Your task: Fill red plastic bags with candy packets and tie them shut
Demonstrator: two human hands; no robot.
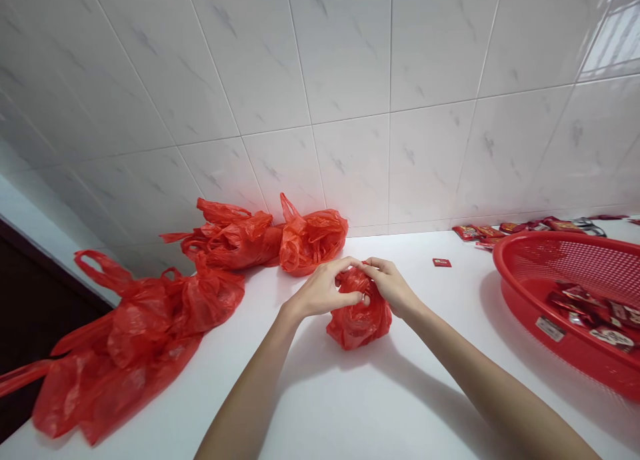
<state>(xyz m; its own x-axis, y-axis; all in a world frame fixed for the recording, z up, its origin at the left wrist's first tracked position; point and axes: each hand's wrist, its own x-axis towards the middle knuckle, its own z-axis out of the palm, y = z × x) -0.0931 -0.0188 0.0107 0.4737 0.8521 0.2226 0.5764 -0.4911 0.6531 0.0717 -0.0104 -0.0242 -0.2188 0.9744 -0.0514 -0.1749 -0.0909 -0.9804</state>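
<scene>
Bag [357, 330] sits on table [320, 413], knotty top up, right between and just below left hand [327, 290] and right hand [391, 288]. Both hold its bunched neck, fingers drawn in narrow; neither is clearly nearer. Other bags [150, 327] lie left.

1. No words or numbers are showing legibly.
2. A pale label [551, 328] is sitting on the red basket [511, 268] at right, its print appearing too small.
3. Far-right wrappers [477, 233] and a small red packet [442, 263] are bearing unreadable marks.
</scene>
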